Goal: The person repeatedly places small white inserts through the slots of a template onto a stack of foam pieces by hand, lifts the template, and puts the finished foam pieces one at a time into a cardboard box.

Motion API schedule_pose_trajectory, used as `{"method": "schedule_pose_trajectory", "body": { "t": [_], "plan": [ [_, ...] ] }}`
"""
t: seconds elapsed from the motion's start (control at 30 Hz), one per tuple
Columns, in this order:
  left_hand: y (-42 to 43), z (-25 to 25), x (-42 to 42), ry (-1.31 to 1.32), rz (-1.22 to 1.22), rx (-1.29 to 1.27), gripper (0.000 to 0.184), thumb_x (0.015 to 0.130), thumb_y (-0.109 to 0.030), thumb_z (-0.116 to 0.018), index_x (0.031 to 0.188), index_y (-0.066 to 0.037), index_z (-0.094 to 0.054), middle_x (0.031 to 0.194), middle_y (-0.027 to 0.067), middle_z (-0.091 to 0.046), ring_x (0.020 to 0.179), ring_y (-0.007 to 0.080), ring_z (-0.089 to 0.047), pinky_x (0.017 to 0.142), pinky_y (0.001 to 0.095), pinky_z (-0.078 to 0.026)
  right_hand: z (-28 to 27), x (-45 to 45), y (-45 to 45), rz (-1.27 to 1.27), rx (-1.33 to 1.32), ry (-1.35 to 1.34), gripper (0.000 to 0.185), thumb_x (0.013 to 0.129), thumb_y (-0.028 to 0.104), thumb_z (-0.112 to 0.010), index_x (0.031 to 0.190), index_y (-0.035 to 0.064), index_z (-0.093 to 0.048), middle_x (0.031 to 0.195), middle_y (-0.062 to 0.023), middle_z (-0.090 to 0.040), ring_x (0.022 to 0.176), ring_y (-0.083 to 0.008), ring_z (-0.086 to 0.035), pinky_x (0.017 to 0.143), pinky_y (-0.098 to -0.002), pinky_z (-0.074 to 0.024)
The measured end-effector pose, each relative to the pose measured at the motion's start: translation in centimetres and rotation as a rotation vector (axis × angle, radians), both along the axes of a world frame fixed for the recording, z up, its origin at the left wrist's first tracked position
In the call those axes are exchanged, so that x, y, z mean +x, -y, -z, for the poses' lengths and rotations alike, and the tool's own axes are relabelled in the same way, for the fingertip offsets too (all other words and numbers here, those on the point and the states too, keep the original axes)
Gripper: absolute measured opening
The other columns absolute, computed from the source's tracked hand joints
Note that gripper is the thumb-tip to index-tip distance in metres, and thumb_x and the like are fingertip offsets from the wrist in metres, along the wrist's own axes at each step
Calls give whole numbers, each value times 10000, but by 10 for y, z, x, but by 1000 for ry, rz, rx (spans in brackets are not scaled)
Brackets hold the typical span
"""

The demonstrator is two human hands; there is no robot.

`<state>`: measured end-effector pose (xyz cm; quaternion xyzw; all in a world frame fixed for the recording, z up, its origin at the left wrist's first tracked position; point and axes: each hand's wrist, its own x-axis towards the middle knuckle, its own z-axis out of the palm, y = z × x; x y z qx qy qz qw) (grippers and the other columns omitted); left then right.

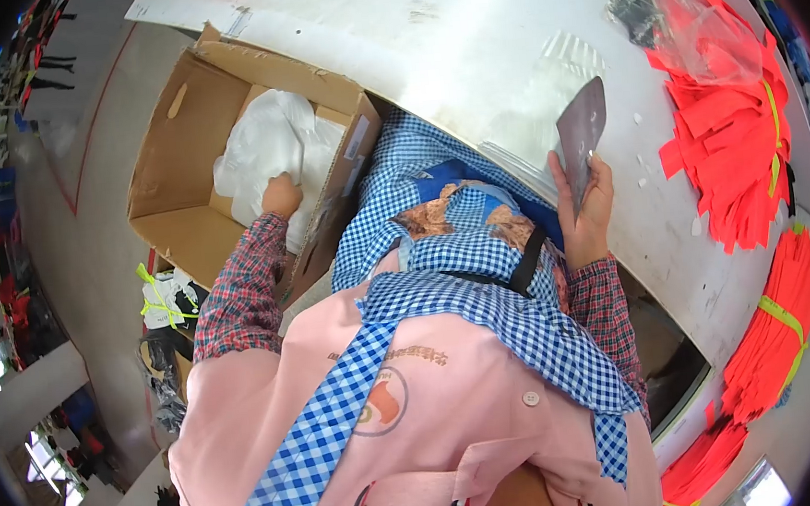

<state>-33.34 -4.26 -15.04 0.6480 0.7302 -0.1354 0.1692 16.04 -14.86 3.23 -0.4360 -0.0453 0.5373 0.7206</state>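
Note:
My left hand [282, 196] reaches into an open cardboard box [171, 167], its fingers closed on a white plastic bag [265, 135]. The bag lies crumpled in the box, and what it holds, if anything, cannot be made out. Over the table edge, my right hand [589, 203] grips a dark grey flat piece [582, 120] between thumb and fingers. Small light marks show on its face, too small to read. Just left of the right hand, a stack of clear plastic sleeves [530, 136] lies on the white table [386, 38].
Bundles of bright red strips [728, 148] tied with yellow-green bands lie on the table's right side, with a clear plastic bag [709, 38] over the upper one. Another red bundle [770, 346] lies nearer me. Left of the box is a white bundle [170, 298] with a yellow-green tie.

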Motion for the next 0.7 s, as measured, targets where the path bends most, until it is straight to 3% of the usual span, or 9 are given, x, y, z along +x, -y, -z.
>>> {"method": "schedule_pose_trajectory", "body": {
  "t": [0.1, 0.13, 0.17, 0.2, 0.33, 0.4, 0.53, 0.6, 0.7],
  "plan": [
    [-36, -36, -7, 205, 4, 391, 324, 863, -261, -603, 1074, -26, -674, 1001, 241, -674, 934, 394, -651, 807, 465, -518, -30, -13, 0, 78, -119, -29, 244, 953, 182, -536, 1081, -24, -559, 1060, -92, -612, 1021, -185, -595, 993, -329, -496],
    [-51, -88, 18, 167, -42, 488, 299, 889, -263, -592, 1058, -35, -688, 984, 215, -686, 890, 403, -655, 768, 442, -526, -26, -10, 0, 106, -118, 38, 221, 935, 191, -563, 1040, -3, -583, 1008, -73, -616, 963, -166, -593, 924, -306, -488],
    [-66, -119, 28, 240, -15, 674, 243, 920, -209, -591, 1040, -25, -694, 931, 191, -702, 807, 334, -687, 721, 396, -534, -18, -3, 0, 133, -118, 107, 199, 918, 199, -591, 1000, 19, -608, 956, -54, -620, 905, -148, -590, 855, -284, -481],
    [-72, -149, 49, 708, -60, 861, 210, 933, -158, -604, 1069, -20, -684, 927, 147, -711, 800, 196, -681, 709, 324, -530, -12, 4, -2, 157, -118, 175, 178, 901, 208, -618, 959, 40, -633, 904, -35, -624, 847, -129, -588, 786, -262, -474],
    [-67, -259, 158, 1233, 75, 795, 248, 941, -125, -608, 1171, -39, -642, 1047, 68, -691, 891, 100, -636, 768, 235, -509, 2, 28, -19, 178, -86, 686, 142, 891, 170, -642, 893, 28, -633, 829, 8, -591, 772, -78, -528, 703, -238, -437],
    [-60, -261, 208, 1202, 290, 642, 288, 936, -132, -614, 1205, -30, -616, 1100, 113, -674, 946, 144, -642, 808, 261, -513, 13, 40, -32, 136, -63, 813, 135, 891, 159, -648, 887, 25, -630, 810, 25, -577, 750, -66, -504, 675, -237, -421],
    [-21, -233, 293, 1009, 854, 516, 543, 903, -240, -660, 1382, -69, -470, 1403, 201, -476, 1304, 349, -453, 1059, 413, -394, 21, 50, -52, -17, -108, 1036, 170, 875, 200, -658, 883, 33, -633, 770, -8, -602, 726, -92, -528, 665, -262, -441],
    [-8, -216, 313, 895, 951, 407, 611, 885, -292, -676, 1401, -69, -437, 1464, 214, -388, 1360, 417, -346, 1112, 454, -318, 22, 50, -59, -93, -164, 1131, 188, 858, 222, -667, 881, 38, -634, 758, -37, -622, 720, -114, -550, 668, -282, -457],
    [1, -190, 319, 781, 1031, 394, 588, 874, -313, -675, 1371, -70, -476, 1464, 212, -390, 1347, 459, -340, 1096, 475, -343, 7, 45, -60, -179, -225, 1230, 218, 836, 246, -665, 883, 35, -636, 782, -99, -659, 736, -185, -607, 688, -326, -485]
  ]
}}
